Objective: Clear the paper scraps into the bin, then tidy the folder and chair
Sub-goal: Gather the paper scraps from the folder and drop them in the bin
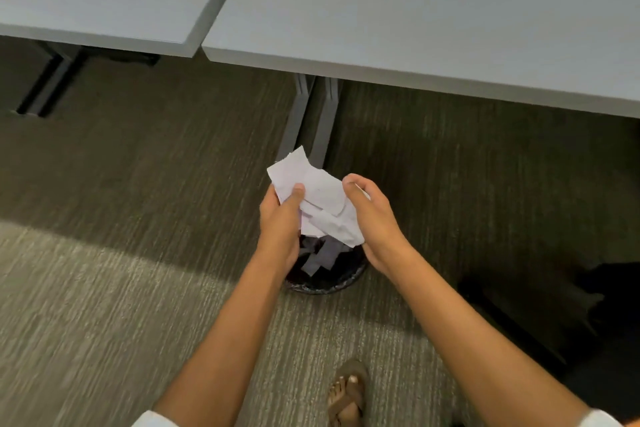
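A bundle of white paper scraps (318, 198) is held between both hands just above a small round black bin (325, 282) on the carpet. My left hand (280, 218) pinches the scraps' left side with the thumb on top. On the right, my right hand (372, 218) cups the bundle, its fingers curled around the edge. Several scraps (320, 258) lie inside the bin below. The folder is out of view.
Two grey tables (433, 28) meet at the top, their metal legs (313, 114) standing just behind the bin. A dark chair base (588, 305) sits at the right. My sandalled foot (348, 392) stands on the grey carpet near the bottom.
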A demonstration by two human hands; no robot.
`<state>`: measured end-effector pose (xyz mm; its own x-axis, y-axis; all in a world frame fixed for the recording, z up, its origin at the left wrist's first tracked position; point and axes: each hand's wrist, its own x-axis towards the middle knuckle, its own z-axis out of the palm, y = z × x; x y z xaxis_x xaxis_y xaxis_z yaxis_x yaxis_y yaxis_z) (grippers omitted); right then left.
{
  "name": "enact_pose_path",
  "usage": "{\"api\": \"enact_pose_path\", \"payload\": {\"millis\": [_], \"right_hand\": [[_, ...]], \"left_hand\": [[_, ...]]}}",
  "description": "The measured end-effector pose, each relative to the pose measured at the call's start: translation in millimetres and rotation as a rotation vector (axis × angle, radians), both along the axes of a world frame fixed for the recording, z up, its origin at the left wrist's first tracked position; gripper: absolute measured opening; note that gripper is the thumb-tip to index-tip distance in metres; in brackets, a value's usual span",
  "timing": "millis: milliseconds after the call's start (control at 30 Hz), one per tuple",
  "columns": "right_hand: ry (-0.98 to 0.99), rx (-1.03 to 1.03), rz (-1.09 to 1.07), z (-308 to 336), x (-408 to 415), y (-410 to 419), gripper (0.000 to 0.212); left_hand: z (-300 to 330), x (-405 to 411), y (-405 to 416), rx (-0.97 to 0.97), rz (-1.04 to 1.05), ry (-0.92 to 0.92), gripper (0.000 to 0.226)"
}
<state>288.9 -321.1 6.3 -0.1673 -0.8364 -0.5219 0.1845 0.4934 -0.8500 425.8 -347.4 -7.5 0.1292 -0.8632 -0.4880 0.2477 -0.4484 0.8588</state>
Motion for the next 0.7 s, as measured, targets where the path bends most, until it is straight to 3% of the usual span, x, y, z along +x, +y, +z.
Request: {"api": "enact_pose_path", "payload": {"millis": [133,267,400,500,633,700], "right_hand": [[-0.065,0.174,0.003,-25,5,-28,0.049],[-0.040,0.310,0.081,-52,-1,-32,0.077],[-0.045,0.409,0.072,-67,-16,-25,0.093],[-0.030,0.433,0.029,-72,-31,-14,0.092],[-0.033,0.446,-0.088,-72,-60,11,0.086],[-0.038,0.445,-0.153,-70,-80,29,0.082]], "left_hand": [[-25,6,-24,0.160,-0.138,-0.055,0.024],[-42,10,-27,0.365,-0.327,-0.057,0.045],[-58,13,-20,0.401,-0.311,-0.025,0.044],[-64,8,-14,0.445,-0.300,-0.015,0.049],[-57,-8,-6,0.471,-0.293,-0.056,0.031],[-51,-23,0,0.487,-0.339,-0.122,0.046]]}}
